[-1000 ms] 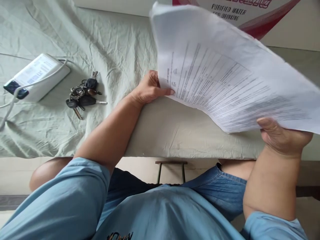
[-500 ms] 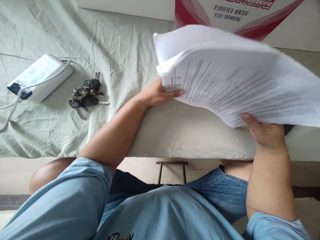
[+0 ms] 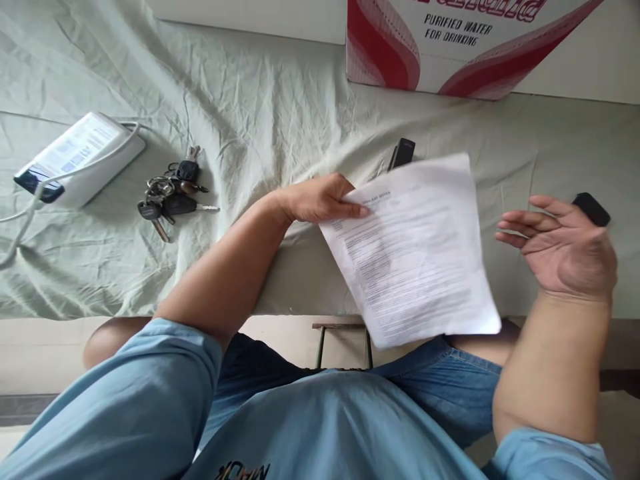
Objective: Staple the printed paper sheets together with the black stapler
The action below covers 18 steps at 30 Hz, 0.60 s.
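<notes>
Clearly the printed sheets (image 3: 413, 250) are light and floppy, lying on the cloth-covered table (image 3: 280, 120) with the near end overhanging; my left hand (image 3: 320, 200) pinches their top-left corner, the best hold. My right hand (image 3: 563, 247) hovers open, empty, off the opposite edge, beside a small black object (image 3: 591, 208).

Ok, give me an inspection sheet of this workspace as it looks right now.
Surface: wrinkled pale green cloth over the table.
Job's things: printed papers lying at the near edge, overhanging it.
Clutter: bunch of keys; white device; black object behind the papers; another black object by the right hand.
Hands: left hand pinching the papers' top corner; right hand open, holding nothing.
Cables: white cable across the device.
Surroundings: drinking water box at the back.
</notes>
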Available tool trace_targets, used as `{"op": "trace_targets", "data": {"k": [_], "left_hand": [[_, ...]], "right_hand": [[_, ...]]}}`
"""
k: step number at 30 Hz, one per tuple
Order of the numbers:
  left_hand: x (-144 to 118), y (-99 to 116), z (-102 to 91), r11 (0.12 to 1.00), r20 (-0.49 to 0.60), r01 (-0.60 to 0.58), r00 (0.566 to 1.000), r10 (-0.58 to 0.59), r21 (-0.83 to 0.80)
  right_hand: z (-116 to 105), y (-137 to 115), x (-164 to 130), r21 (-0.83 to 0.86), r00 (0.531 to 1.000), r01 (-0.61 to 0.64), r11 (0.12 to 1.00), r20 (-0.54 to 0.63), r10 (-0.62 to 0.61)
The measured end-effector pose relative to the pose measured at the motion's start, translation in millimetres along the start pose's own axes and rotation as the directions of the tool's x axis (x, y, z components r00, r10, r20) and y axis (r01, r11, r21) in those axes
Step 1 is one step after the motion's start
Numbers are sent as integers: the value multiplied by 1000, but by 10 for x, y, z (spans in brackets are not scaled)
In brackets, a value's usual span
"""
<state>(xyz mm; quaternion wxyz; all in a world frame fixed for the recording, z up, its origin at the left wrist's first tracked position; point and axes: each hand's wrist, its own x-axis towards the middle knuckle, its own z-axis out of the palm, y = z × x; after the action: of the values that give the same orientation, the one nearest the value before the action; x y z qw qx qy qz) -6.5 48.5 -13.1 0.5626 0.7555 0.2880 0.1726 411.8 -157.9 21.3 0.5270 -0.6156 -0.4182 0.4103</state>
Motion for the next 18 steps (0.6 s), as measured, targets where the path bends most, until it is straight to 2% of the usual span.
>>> {"op": "trace_targets", "data": {"k": [1,2,4,6,8,10,12,18], "left_hand": [[7,55,13,999,205,45,978,-48,17],[16,106,24,998,294,62,953,-68,28],[35,181,41,996,370,79,924,-92,50],[48,213,62,994,376,86,921,-105,67],[51,209,88,995,387,78,917,-98,69],[49,184,114,997,374,55,925,-71,52],[47,152,131,998,313,45,948,-56,42],[67,59,146,997,120,80,990,-77,-21]], "right_hand": [[76,-7,-23,2,999,-14,1000,42,14],[181,-14,-61,-3,994,-47,999,97,47],[450,-27,-160,-24,971,-74,997,225,77],[736,-33,-251,-33,954,-49,998,293,57],[967,-24,-298,-77,975,-11,997,222,28],[1099,-1,-291,-184,991,-2,983,134,28],[1131,29,-247,-241,995,-30,970,82,51],[987,101,-152,-203,983,-174,963,16,181]]}}
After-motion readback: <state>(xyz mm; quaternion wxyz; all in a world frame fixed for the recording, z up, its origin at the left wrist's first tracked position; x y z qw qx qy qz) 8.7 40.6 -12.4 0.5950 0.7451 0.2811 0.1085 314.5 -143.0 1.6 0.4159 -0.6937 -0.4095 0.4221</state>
